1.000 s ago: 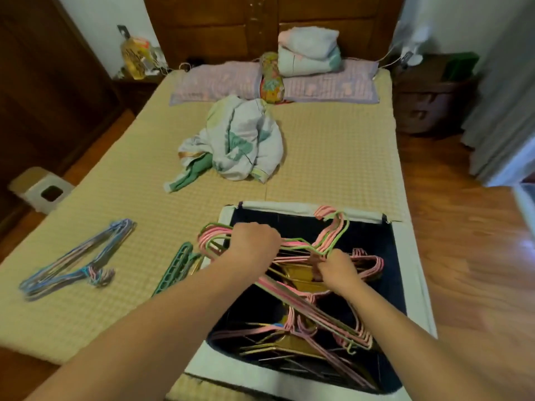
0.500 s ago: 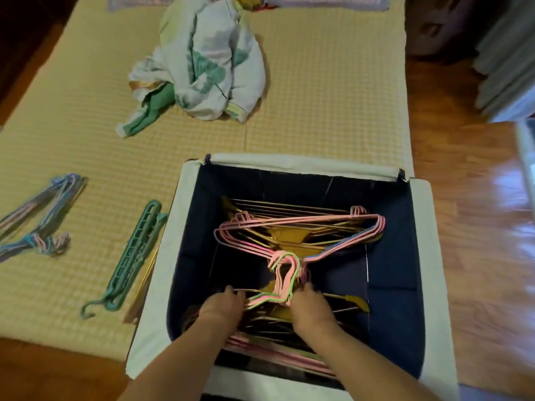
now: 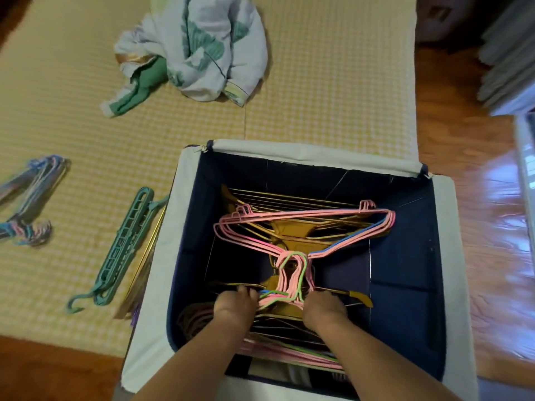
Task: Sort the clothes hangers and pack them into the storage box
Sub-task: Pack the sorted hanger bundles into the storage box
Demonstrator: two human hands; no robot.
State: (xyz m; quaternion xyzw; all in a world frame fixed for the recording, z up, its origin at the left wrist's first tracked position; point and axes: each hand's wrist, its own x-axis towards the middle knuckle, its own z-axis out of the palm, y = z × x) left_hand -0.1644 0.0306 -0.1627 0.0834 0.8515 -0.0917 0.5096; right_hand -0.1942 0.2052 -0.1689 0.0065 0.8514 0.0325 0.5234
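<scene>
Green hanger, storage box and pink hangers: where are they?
green hanger (image 3: 123, 250), head view, middle of its slotted bar.
storage box (image 3: 315, 155), head view, far white rim.
pink hangers (image 3: 307, 212), head view, top bars.

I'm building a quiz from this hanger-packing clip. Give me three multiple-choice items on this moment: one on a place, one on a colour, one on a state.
1. Where does the green multi-slot hanger lie?
A. inside the storage box
B. on the mat left of the storage box
C. on the wooden floor

2. What colour is most of the bundle of wire hangers on top in the box?
A. pink
B. black
C. white

3. Where are the left hand and right hand?
A. both down inside the box
B. both on the mat
C. one holds the crumpled garment

Answers: 1 B, it lies on the mat by the box's left rim. 2 A, the strands are mostly pink. 3 A, both reach among the hangers.
</scene>
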